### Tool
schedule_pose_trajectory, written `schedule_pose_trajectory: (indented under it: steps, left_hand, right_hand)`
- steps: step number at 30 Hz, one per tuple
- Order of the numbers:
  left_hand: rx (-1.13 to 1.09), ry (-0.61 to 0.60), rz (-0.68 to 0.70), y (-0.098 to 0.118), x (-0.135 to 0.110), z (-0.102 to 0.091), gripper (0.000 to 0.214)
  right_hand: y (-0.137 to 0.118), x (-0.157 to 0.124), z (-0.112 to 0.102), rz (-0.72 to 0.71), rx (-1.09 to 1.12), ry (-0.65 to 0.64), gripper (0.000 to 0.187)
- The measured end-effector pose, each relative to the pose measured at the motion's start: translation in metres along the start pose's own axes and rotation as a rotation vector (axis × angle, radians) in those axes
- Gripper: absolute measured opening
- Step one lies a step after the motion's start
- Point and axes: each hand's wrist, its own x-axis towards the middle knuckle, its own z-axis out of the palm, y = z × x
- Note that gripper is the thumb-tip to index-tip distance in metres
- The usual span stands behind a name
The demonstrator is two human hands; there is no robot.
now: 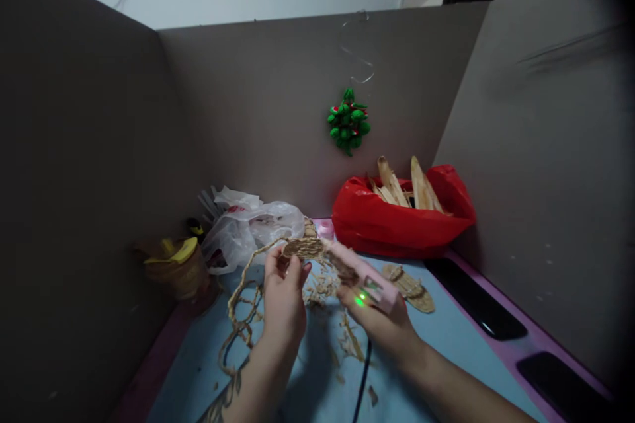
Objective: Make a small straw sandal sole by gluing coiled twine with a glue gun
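My left hand (285,301) is closed on a small oval piece of coiled, braided straw (303,249), pinched between thumb and fingers. A long straw braid (232,307) runs from this piece down to the left and lies in loops on the table. My right hand (384,320) is wrapped round a pale pink glue gun (364,271) with a lit green light. The gun's front end points at the right end of the straw piece; whether they touch I cannot tell. A black cord (364,380) trails from below the right hand toward me.
Straw scraps (320,287) litter the blue table mat (421,350). Woven straw soles (414,289) lie right of my hand. Behind stand a red bag (391,228) of dry husks and a clear plastic bag (258,228). Left is a brown pot (178,271); right, a black phone-like slab (476,301).
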Motion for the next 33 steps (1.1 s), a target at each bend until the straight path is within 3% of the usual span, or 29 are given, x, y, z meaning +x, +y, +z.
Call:
schedule_pose_trajectory:
  steps: [2,4,13,33]
  left_hand:
    - [0.058,-0.015,0.055,0.000,-0.001,-0.001,0.039]
    - [0.116,-0.026,0.103,-0.001,-0.004,0.000,0.035]
    - [0.213,-0.075,0.156,-0.007,-0.017,0.001,0.024]
    - [0.229,-0.114,0.198,-0.010,-0.017,0.002,0.026]
  right_hand:
    - [-0.004,-0.002,-0.001,-0.079,-0.074,-0.139,0.018]
    - [-0.005,-0.003,0.000,-0.134,-0.151,-0.188,0.009]
    - [-0.006,0.002,-0.002,-0.224,-0.233,-0.168,0.006]
    - [0.000,0.002,-0.001,-0.195,-0.243,-0.163,0.010]
